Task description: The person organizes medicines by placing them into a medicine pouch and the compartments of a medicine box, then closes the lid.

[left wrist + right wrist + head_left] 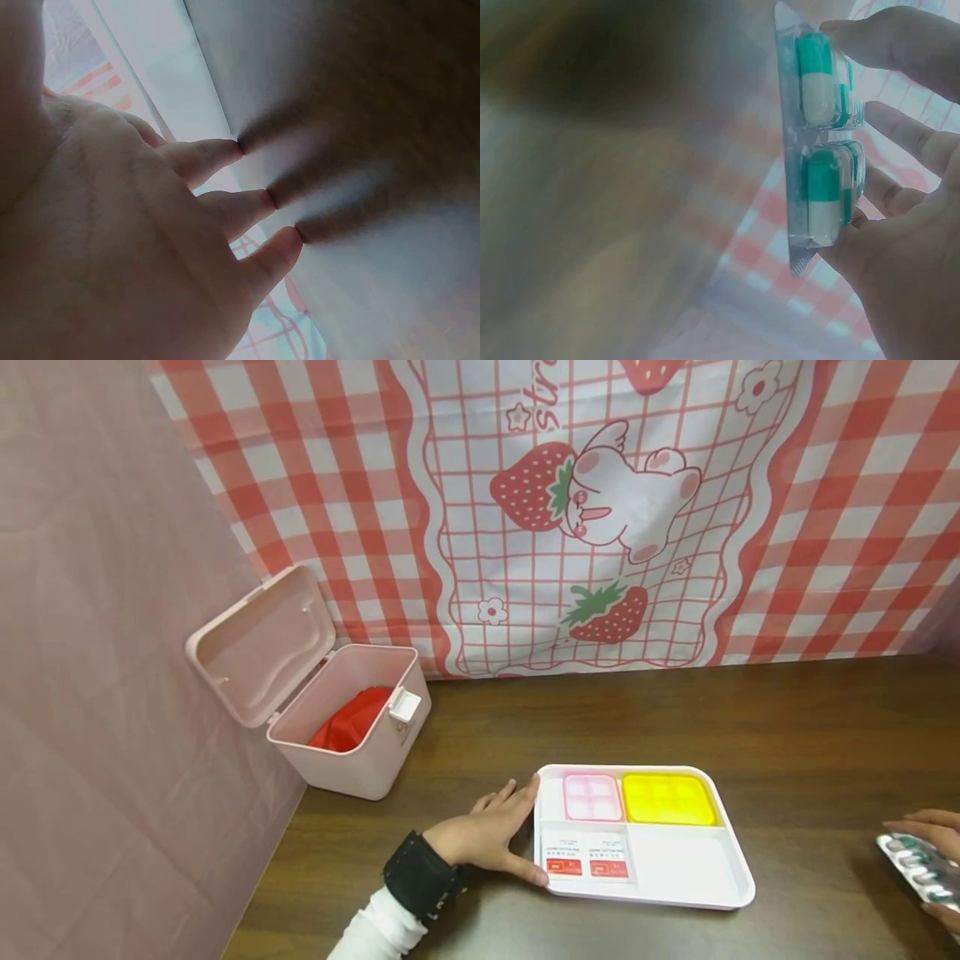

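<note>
My left hand (pixel 487 837) lies against the left side of a white divided tray (pixel 686 867), fingers spread and thumb by its near corner. In the left wrist view, that hand's fingertips (pixel 281 244) meet the tabletop. At the right edge of the head view, my right hand (pixel 943 837) grips a blister pack (pixel 917 870) of green-and-white capsules. The right wrist view shows the pack on edge between thumb and fingers (pixel 904 139). Inside the tray are a pink gridded case (pixel 592 797), a yellow gridded case (pixel 669 799) and white packets with red labels (pixel 587 853).
A pink lidded box (pixel 348 768) stands open at the back left, with red cloth (pixel 352 720) inside. Behind the brown wooden table (pixel 810 735) hangs a checked strawberry-print cloth (pixel 360 510). Pale pink fabric (pixel 112 735) borders the table's left side.
</note>
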### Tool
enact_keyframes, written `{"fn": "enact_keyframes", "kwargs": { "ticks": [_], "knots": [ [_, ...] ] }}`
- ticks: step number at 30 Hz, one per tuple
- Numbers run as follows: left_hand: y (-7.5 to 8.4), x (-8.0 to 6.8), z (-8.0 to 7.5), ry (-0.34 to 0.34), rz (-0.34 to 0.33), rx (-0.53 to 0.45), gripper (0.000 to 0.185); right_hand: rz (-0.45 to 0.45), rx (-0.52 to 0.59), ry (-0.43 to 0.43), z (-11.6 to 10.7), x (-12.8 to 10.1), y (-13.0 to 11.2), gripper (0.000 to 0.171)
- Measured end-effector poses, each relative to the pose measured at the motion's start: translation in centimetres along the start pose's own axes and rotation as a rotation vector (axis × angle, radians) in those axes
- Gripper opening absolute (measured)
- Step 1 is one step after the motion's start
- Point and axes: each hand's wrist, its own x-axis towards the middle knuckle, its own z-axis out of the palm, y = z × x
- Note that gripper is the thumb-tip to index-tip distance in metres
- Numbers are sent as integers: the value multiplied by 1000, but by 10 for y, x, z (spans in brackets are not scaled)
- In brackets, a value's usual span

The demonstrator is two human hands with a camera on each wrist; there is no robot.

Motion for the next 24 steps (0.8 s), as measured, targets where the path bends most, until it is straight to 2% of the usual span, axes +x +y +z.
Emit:
{"fn": "enact_keyframes", "kwargs": {
  "ticks": [2,5,8,14,16,24],
  "knots": [
    [0,0,0,0,-1,-1,116,36,-61,-12,-5,37,-44,93],
    [0,0,1,2,-2,-1,116,39,-110,-91,-4,69,-72,80],
    [0,0,0,1,-3,0,116,70,-97,-182,3,88,-86,78],
    [0,0,1,2,-3,3,117,125,-156,-325,14,128,-114,77],
    [-1,0,1,3,1,3,117,143,-139,-364,19,142,-125,89],
    [-1,-1,1,6,8,3,117,48,-89,-379,42,175,-152,82]
  ]
}}
